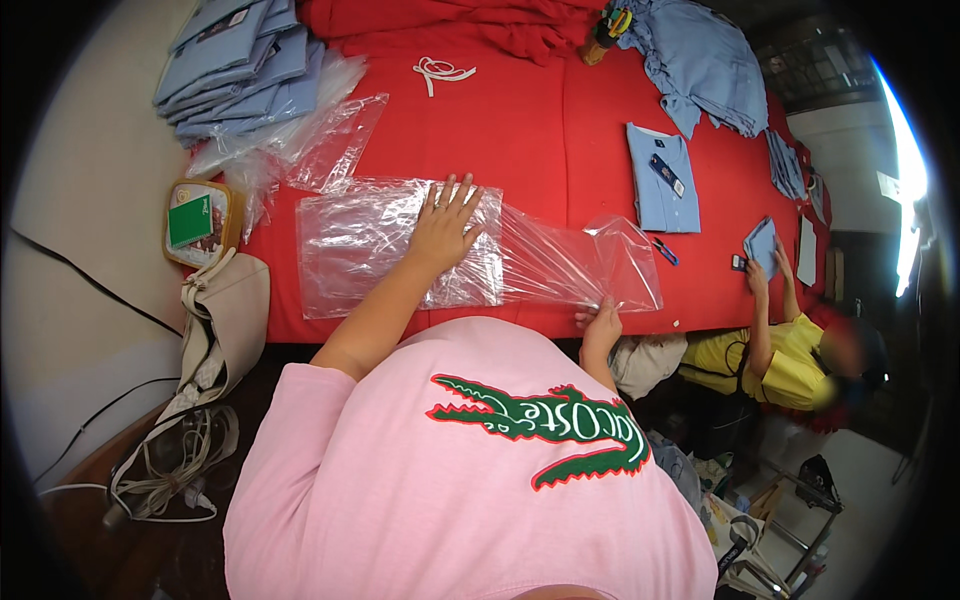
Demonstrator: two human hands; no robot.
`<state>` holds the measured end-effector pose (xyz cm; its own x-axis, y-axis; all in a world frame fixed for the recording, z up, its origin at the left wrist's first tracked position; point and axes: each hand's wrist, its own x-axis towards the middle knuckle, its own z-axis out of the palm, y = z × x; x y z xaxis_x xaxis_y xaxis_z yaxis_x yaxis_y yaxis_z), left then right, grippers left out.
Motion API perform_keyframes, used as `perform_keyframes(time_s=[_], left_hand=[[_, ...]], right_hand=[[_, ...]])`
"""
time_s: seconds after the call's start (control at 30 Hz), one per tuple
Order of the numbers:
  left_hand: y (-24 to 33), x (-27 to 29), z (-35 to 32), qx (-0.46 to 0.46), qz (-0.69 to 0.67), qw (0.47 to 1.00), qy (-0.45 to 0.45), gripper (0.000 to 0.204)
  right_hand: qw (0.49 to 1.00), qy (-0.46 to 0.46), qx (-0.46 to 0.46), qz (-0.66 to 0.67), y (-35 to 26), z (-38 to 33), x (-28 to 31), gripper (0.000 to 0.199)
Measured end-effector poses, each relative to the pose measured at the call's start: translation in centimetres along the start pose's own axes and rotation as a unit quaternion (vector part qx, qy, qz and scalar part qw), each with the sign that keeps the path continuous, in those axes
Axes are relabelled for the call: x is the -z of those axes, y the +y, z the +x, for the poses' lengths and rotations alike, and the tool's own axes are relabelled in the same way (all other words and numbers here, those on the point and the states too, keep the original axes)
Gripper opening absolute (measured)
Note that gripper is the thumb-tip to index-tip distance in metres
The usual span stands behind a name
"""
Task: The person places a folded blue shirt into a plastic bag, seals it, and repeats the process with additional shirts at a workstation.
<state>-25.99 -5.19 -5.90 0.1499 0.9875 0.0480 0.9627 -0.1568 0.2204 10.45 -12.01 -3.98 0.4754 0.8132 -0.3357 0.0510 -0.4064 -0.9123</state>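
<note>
On the red cloth in front of me lies a stack of clear plastic bags (350,245). My left hand (447,222) rests flat on it, fingers spread. One clear plastic bag (565,250) stretches off to the right from the stack, wrinkled along its length. At its near right part my right hand (601,325) pinches the edge between thumb and fingers. Beyond the bag, a folded blue shirt (668,200) with a dark tag (666,174) lies flat. A small blue-and-dark tool (665,252) sits between the shirt and the bag.
Folded blue shirts (235,75) are piled at the far left, beside loose plastic bags (335,130). A tub with a green lid label (197,222) stands at the left edge. White cord (440,72) and heaped blue shirts (695,60) lie farther back. A co-worker in yellow (775,355) handles a shirt at right.
</note>
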Motion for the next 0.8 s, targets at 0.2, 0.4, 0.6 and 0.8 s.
perform_keyframes(time_s=[0.2, 0.4, 0.6, 0.8], left_hand=[[0.0, 0.0, -0.3, -0.024, 0.009, 1.000, -0.003, 0.070], [-1.1, 0.7, -1.0, -0.059, 0.014, 0.998, -0.023, 0.056], [-0.9, 1.0, -0.3, -0.085, 0.022, 0.995, -0.036, 0.067], [-1.0, 1.8, -0.3, -0.067, 0.060, 0.993, -0.075, 0.075]], right_hand=[[0.997, -0.031, -0.065, -0.007, 0.6, 1.3, 3.1, 0.027], [0.974, -0.101, -0.178, 0.100, -3.2, 7.0, 7.4, 0.049], [0.937, -0.303, -0.159, -0.074, -6.1, 12.4, 6.2, 0.028], [0.975, -0.160, -0.129, 0.084, -1.0, 10.0, 9.7, 0.012]])
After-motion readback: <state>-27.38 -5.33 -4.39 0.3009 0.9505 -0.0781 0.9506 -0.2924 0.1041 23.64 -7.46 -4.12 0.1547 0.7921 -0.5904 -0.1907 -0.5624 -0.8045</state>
